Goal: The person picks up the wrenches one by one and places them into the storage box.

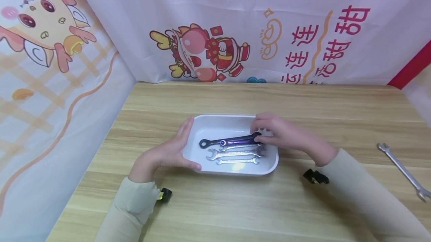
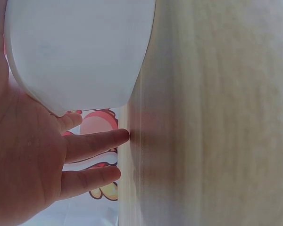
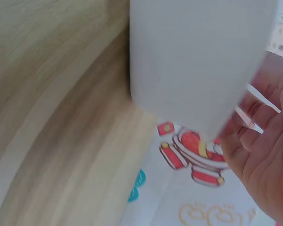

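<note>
A white tray (image 1: 222, 122) stands on the table with several wrenches lying side by side in it. My left hand (image 1: 171, 152) spans the tray's left end, its thumb at the near corner and straight fingers along the side. In the left wrist view, its fingers spread below the tray wall (image 2: 80, 52). My right hand (image 1: 274, 129) reaches over the right rim, thumb and fingertips pinching the end of a black ratchet wrench (image 1: 215, 141). Beside that lies a purple wrench (image 1: 235, 142); nearer me are a large silver open-ended wrench (image 1: 232, 154) and a smaller silver wrench (image 1: 235, 161).
Another silver wrench (image 1: 402, 167) lies alone on the wooden table (image 1: 235, 208) at the far right. A printed cloth (image 1: 215, 6) hangs behind the table, and another covers the left side. Black strap buckles (image 1: 315, 176) show at the sleeves.
</note>
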Motion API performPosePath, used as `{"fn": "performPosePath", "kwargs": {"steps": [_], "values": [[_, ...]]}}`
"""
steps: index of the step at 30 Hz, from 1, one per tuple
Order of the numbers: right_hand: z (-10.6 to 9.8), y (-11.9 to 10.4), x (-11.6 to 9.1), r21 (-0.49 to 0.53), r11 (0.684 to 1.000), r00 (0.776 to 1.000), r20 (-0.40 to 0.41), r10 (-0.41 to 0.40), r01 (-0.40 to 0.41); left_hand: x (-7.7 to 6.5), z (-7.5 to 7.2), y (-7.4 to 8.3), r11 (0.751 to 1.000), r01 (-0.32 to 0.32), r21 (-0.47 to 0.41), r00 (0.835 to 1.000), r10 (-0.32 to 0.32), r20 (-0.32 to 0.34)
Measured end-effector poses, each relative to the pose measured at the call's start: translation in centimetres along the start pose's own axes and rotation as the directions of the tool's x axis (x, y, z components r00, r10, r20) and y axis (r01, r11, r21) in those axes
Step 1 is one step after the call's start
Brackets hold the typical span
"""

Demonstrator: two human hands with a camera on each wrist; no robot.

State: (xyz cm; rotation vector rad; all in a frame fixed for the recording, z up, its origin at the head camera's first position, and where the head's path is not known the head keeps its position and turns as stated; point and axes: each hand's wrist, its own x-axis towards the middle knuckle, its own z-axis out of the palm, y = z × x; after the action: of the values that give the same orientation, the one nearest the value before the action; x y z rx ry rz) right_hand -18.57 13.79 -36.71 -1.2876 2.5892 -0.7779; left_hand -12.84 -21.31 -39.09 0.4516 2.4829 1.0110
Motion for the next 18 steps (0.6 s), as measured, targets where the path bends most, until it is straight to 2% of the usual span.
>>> {"fn": "performPosePath", "kwargs": {"steps": [6, 12, 18], "values": [[-1.3, 0.4, -3.0, -0.007, 0.999, 0.991, -0.127, 0.03, -0.032, 0.1, 0.0, -0.1, 1.0, -0.013, -0.001, 1.0, 0.013, -0.001], [-2.8, 1.1, -6.3, -0.085, 0.994, 0.969, -0.242, 0.042, -0.064, 0.0, 0.1, -0.1, 1.0, -0.01, 0.01, 1.0, 0.01, -0.003], [-4.6, 2.3, -9.6, -0.171, 0.978, 0.954, -0.294, 0.065, -0.12, 0.0, 0.1, 0.0, 1.0, -0.003, 0.008, 1.0, 0.003, -0.005]]}}
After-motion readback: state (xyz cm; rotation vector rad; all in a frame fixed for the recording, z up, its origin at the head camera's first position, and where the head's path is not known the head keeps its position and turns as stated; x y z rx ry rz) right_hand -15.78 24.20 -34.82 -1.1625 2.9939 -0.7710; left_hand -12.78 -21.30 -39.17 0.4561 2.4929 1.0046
